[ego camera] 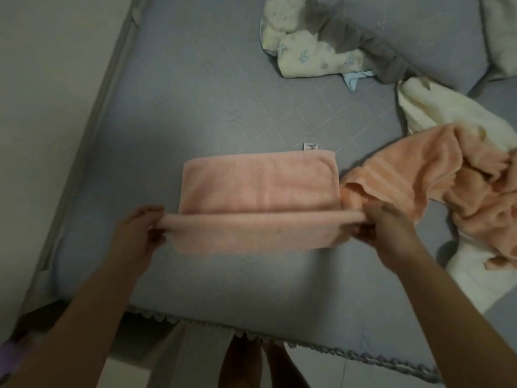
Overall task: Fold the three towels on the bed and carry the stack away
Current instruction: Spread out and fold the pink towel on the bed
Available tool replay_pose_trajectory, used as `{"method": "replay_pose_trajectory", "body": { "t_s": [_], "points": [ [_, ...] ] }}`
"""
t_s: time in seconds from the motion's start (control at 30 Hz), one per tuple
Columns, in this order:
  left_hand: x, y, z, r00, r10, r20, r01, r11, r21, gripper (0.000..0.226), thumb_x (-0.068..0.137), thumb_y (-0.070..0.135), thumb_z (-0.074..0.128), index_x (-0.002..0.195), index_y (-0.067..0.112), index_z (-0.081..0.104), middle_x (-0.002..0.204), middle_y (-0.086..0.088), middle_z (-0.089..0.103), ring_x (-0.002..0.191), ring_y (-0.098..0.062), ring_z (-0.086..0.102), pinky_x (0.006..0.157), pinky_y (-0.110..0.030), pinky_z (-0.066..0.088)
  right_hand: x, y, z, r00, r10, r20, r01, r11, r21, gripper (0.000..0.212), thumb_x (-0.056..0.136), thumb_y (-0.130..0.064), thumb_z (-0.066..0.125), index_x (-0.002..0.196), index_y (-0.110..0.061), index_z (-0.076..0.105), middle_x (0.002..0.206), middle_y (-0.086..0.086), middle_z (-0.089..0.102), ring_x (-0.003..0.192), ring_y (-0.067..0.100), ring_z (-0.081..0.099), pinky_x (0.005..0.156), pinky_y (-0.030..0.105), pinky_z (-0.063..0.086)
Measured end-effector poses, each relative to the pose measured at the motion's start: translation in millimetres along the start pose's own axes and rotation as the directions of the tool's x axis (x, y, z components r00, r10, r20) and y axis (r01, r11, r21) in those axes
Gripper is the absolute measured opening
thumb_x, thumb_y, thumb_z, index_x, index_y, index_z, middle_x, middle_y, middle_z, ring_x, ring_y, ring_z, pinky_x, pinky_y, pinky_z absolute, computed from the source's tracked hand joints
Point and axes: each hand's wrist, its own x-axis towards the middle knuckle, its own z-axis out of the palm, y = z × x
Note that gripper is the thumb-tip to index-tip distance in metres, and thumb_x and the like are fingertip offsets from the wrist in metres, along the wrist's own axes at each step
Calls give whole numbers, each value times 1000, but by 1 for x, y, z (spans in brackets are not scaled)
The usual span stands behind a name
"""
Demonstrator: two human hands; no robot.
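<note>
Left hand (140,233) and right hand (386,231) pinch the pink towel's (257,186) near fold.

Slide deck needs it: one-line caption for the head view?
Both hands, left hand and right hand, pinch the pink towel at its fold on the grey bed; peach towel and white towel wait unfolded.

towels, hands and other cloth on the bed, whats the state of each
pink towel: partly folded, near edge lifted
orange towel: crumpled, unfolded
cream towel: crumpled, partly under the orange towel
left hand: grip shut on pink towel
right hand: grip shut on pink towel
patterned cloth: bunched with grey cloth
</note>
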Motion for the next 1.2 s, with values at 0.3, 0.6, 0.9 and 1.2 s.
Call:
{"method": "replay_pose_trajectory", "body": {
  "t_s": [0.3,0.6,0.9,1.2],
  "points": [
    [84,45,64,952,231,200,-305,735,606,28,85,34,70,106,16,63,88,-3,64,77,-17,57,60,-27,45,94,-39,70,965,-256,60,220,666,-713,14,85,-24,58,87,-14,68,81,5,61,79,20,56,73,30,41],
    [110,56,56,920,325,220,-392,784,481,20,74,51,62,76,31,65,62,10,60,57,0,51,56,-29,42,84,-36,67,844,-499,-196,271,712,-648,8,78,-33,60,83,-27,57,69,-15,57,67,11,53,65,25,36],
    [115,55,80,960,266,82,-241,646,724,22,83,18,62,100,4,60,94,-19,65,91,-36,64,74,-40,48,90,-26,93,937,-330,-115,95,558,-824,44,88,-25,56,128,-5,52,121,22,58,112,41,55,88,41,42],
    [71,-25,128,475,437,764,-741,-270,615,71,91,38,44,153,11,22,163,-14,17,151,-32,12,120,-51,16,43,38,197,577,-447,684,707,-146,-692,71,93,-35,46,153,-3,25,161,17,20,149,34,14,119,55,15]
  ]
}}
